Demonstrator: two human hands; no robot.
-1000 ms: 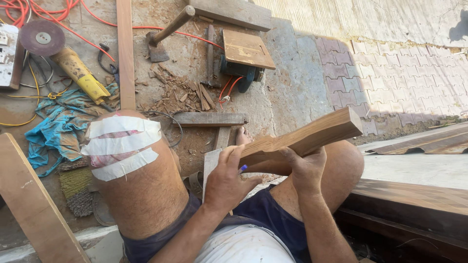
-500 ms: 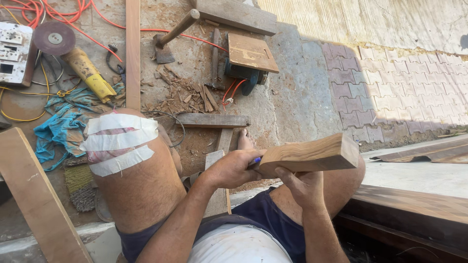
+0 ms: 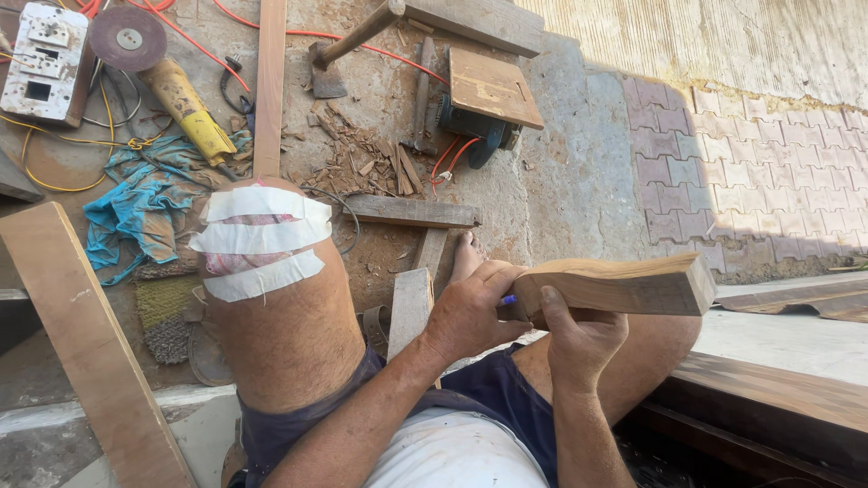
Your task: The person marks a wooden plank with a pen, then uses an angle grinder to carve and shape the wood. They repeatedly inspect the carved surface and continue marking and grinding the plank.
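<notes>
Ground (image 3: 579, 181): bare concrete at centre, paving bricks to the far right. A long plank (image 3: 86, 343) leans at near left. Bandaged knee (image 3: 262, 244) rises left of centre, white tape strips across it.

Wood block (image 3: 619, 285): held level over the right thigh, right of centre, long end pointing right. Right hand (image 3: 579, 339) grips it from below, thumb up against the near face. Left hand (image 3: 470, 312) closed on the block's left end, fingers curled round a small blue pen (image 3: 509, 299), only its tip showing.

Far side: board-topped power tool (image 3: 488, 95), yellow grinder (image 3: 172, 86), hammer (image 3: 348, 45), blue rag (image 3: 145, 203), wood chips (image 3: 362, 158).
</notes>
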